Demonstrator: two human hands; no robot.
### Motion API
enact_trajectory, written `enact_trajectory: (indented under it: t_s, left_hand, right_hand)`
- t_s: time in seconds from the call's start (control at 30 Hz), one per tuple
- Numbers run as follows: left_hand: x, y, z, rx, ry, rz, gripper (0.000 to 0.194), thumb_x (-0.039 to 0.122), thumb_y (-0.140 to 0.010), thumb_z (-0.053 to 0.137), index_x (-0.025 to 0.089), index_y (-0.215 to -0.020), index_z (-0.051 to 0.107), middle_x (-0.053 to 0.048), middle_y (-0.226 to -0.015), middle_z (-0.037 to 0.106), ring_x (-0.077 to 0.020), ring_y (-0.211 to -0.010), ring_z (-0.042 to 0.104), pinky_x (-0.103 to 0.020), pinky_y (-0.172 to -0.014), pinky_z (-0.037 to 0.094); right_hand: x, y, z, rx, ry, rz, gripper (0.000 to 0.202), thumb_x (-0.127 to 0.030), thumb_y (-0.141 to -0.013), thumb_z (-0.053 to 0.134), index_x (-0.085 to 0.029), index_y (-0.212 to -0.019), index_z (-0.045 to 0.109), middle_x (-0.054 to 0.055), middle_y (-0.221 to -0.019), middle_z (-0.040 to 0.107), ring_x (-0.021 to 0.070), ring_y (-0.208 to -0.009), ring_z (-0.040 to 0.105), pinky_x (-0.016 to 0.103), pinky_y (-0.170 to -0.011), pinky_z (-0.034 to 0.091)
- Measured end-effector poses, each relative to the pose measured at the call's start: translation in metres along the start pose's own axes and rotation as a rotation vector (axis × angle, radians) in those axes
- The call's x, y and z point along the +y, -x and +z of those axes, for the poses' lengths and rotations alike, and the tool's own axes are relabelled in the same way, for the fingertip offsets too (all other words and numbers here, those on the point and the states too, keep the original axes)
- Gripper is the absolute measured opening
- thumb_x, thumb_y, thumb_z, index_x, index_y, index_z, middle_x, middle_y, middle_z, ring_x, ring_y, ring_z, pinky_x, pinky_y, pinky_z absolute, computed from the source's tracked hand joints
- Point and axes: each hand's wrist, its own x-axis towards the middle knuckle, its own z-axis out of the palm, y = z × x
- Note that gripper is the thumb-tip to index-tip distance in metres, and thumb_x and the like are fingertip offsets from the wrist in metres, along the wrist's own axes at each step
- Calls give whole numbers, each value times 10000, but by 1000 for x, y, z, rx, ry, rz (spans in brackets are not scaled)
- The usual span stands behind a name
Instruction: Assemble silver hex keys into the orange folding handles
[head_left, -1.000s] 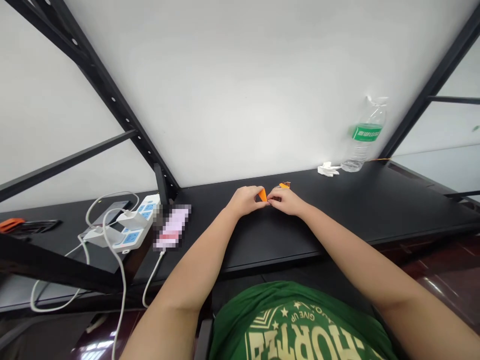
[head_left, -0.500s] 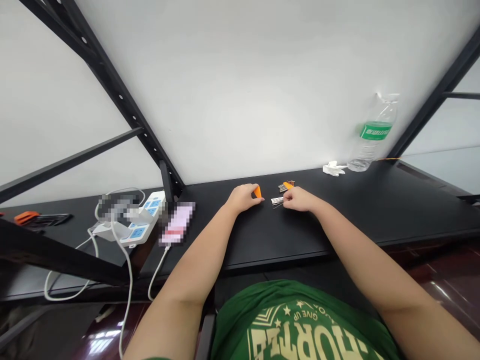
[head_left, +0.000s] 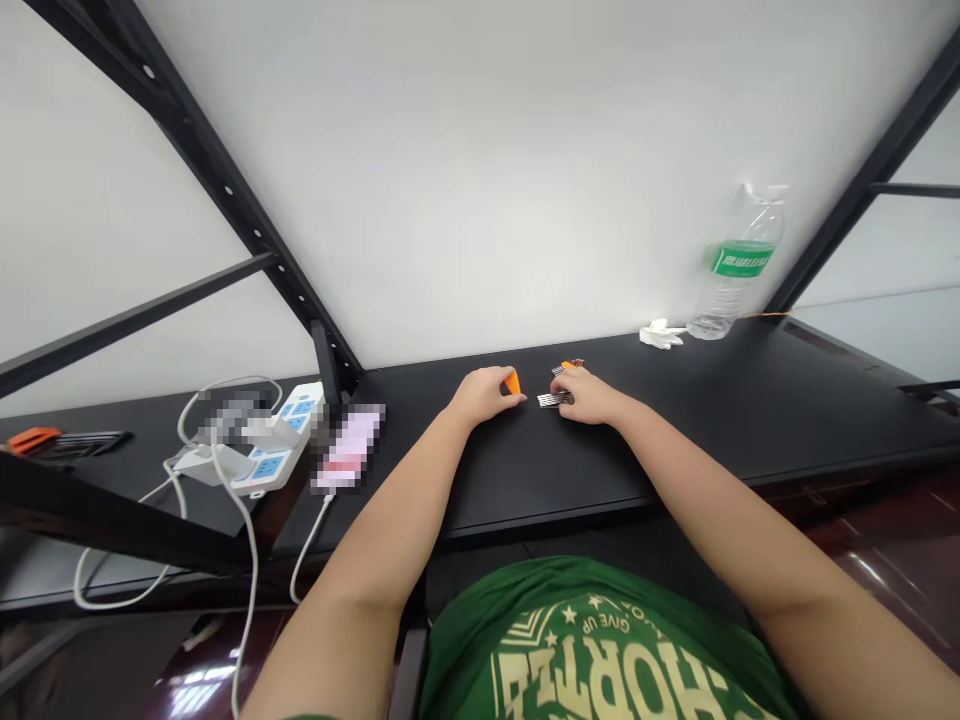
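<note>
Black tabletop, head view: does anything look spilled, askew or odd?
No spill or damage stands out. A crumpled white item beside the clear bottle looks stray. The bottle appears to lean right, though that may be lens distortion.

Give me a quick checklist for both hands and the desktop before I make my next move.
1. Left hand holding the orange piece: ok.
2. Right hand at the thin metal pieces: ok.
3. Right-hand grip firm: cannot tell; the fingers hide it.
4. Second orange-and-metal bundle in full view: not ok, the right hand partly covers it.
5. Clear bottle well apart from both hands: ok.
</note>
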Motion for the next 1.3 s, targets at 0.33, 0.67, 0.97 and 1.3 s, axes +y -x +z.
enact_trajectory:
  t_s: [0.33, 0.67, 0.97, 1.3]
  left_hand:
    - [1, 0, 1, -11, -19, 0, 329, 537, -825, 740, 228, -865, 633, 6, -787, 647, -166, -696, 571, -290, -627, 358]
    - [1, -2, 2, -19, -28, 3, 323, 532, -821, 749, 233, -878, 641, 8, -787, 652, -166, -692, 577, -289, -620, 356]
    - [1, -1, 1, -10, -22, 4, 327, 537, -819, 748, 233, -872, 641, 8, -797, 656, -165, -693, 578, -290, -624, 362]
    - [2, -1, 1, -17, -4, 11, 304, 515, -823, 746, 233, -858, 638, 13, -793, 659, -161, -691, 580, -295, -627, 366]
  right_hand:
    - [-1, 1, 1, 12, 26, -48, 80, -162, -799, 640, -205, -867, 642, 79, -1061, 639, 236, -1010, 584, 323, -809, 481]
    - [-13, 3, -3, 33, 124, -128, 95, -146, -804, 654, -187, -720, 669, 94, -1117, 633, 245, -1023, 573, 372, -860, 434]
    - [-14, 5, -4, 29, 119, -162, 29, -186, -783, 676, -202, -781, 700, 77, -1101, 634, 248, -1057, 572, 402, -934, 423]
    - [-6, 7, -9, -80, 66, -127, 142, -212, -820, 664, -261, -915, 757, 68, -1171, 651, 278, -1119, 585, 469, -994, 409]
